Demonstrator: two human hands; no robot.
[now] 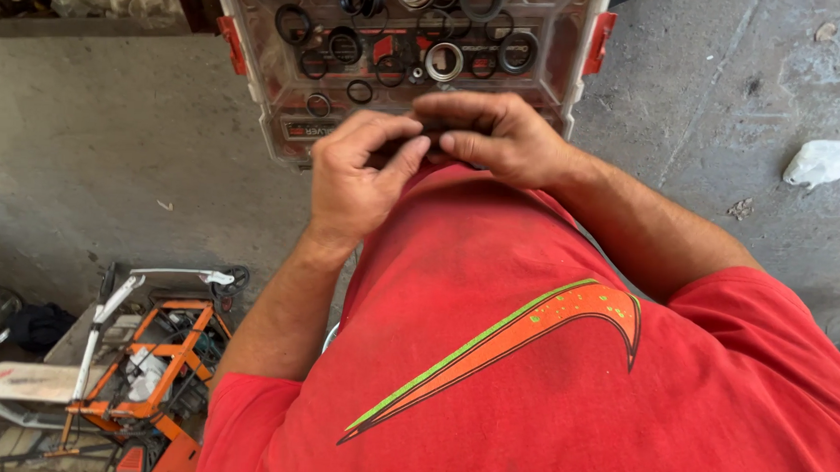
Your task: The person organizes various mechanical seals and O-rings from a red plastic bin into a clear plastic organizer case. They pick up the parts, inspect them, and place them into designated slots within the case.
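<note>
The two hands meet fingertip to fingertip just above the red shirt (527, 361). The left hand (357, 173) is curled, thumb against forefinger, and the right hand (498, 136) is curled the same way, its fingers bent down over the thumb. Between them sits something small and dark (435, 132), pinched from both sides; it is mostly hidden by the fingers, so its shape cannot be told, nor which hand bears more of the hold. Both grips are closed on it.

Directly beyond the hands, and partly covered by them, lies a clear plastic case (275, 119) with red latches (230, 32) at its sides. Its compartments hold many rings: thin black ones (292, 22) of several widths, and a few metal-rimmed ones, one of which (443, 62) lies just beyond the right hand's knuckles. The pinched thing is held over the near edge of this case, between it and the shirt.

The case rests on grey concrete (116, 142). To the right, well apart from the hands, a crumpled white scrap (820, 162) lies on the concrete. At lower left, beside the left forearm (278, 315), stands an orange metal frame (155, 366) with a white handle (125, 291), well below the hands.
</note>
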